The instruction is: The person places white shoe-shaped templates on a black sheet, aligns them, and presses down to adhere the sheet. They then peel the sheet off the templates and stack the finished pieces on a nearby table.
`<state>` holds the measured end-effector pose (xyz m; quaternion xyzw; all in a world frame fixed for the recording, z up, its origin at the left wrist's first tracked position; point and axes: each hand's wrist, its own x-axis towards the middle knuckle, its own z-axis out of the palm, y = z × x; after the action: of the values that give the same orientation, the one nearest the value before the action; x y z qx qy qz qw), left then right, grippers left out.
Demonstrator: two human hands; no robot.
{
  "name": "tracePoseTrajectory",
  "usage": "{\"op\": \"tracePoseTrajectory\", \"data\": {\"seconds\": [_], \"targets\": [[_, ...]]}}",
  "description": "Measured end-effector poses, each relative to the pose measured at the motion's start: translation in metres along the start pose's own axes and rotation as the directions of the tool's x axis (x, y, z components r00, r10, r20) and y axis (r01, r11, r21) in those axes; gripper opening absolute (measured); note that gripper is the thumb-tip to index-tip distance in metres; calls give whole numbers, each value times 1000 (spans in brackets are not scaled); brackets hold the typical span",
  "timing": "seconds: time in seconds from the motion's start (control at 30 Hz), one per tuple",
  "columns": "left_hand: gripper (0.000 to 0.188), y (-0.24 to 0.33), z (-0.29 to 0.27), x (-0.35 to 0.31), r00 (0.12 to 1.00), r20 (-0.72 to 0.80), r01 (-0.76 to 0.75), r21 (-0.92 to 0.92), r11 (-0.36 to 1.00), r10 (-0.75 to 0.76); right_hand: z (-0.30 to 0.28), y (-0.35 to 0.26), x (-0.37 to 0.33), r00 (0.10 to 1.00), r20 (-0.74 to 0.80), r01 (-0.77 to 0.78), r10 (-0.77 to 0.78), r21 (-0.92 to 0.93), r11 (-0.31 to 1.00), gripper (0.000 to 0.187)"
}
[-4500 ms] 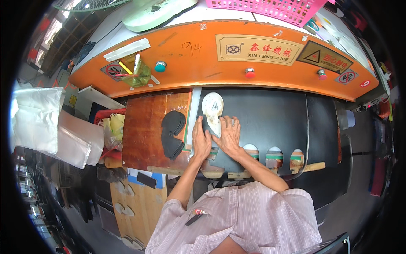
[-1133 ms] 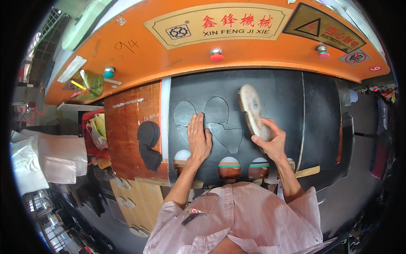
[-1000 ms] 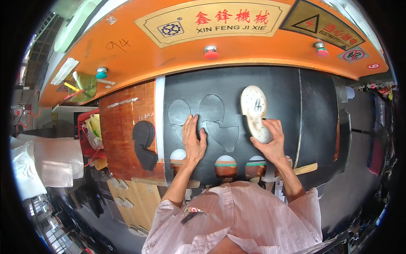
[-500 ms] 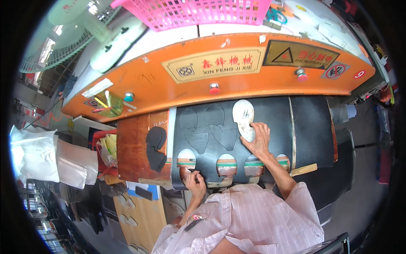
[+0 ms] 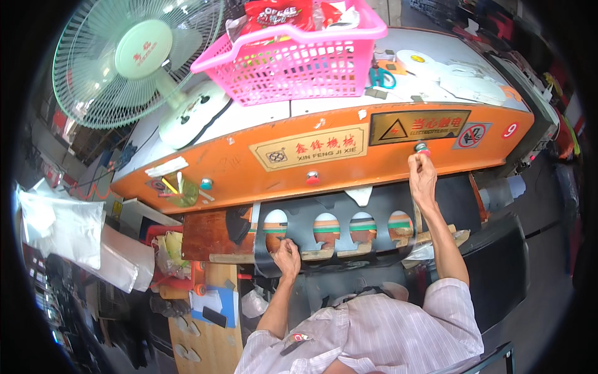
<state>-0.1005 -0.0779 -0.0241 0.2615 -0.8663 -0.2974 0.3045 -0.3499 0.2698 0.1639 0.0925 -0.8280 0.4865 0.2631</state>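
Note:
My left hand pinches the black sheet near its front left, beside a cut-out hole. The sheet lies on the machine bed with several sole-shaped holes along its near side. At the right of the orange press beam, my right hand has its curled fingers at a red and green push button. A white sole-shaped cutting die rests on the sheet; the beam hides most of it. Dark cut pieces sit stacked on the brown board to the left.
On top of the machine are a pink basket of packets and a green fan. Teal scissors lie beside the basket. A pen holder is fixed to the beam's left. Below left, a phone lies on a wooden table.
My right hand has left the white cutting die and moved up and right to the push button. My left hand stays at the sheet. The view has tilted upward; the beam now covers most of the die.

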Motion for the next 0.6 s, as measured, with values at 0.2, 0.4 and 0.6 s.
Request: {"op": "tracePoseTrajectory", "data": {"seconds": [0.2,0.4,0.6], "targets": [[20,18,8,45,994,61,95,-140,986,-87,-40,46,-57,998,49,42,-34,-176,983,21],[21,22,12,51,994,23,111,-109,988,-109,-40,102,-113,959,68,-250,276,-255,934,29],[24,22,6,50,992,81,110,-133,985,-100,-33,105,-137,992,31,-110,122,-268,957,27]]}}
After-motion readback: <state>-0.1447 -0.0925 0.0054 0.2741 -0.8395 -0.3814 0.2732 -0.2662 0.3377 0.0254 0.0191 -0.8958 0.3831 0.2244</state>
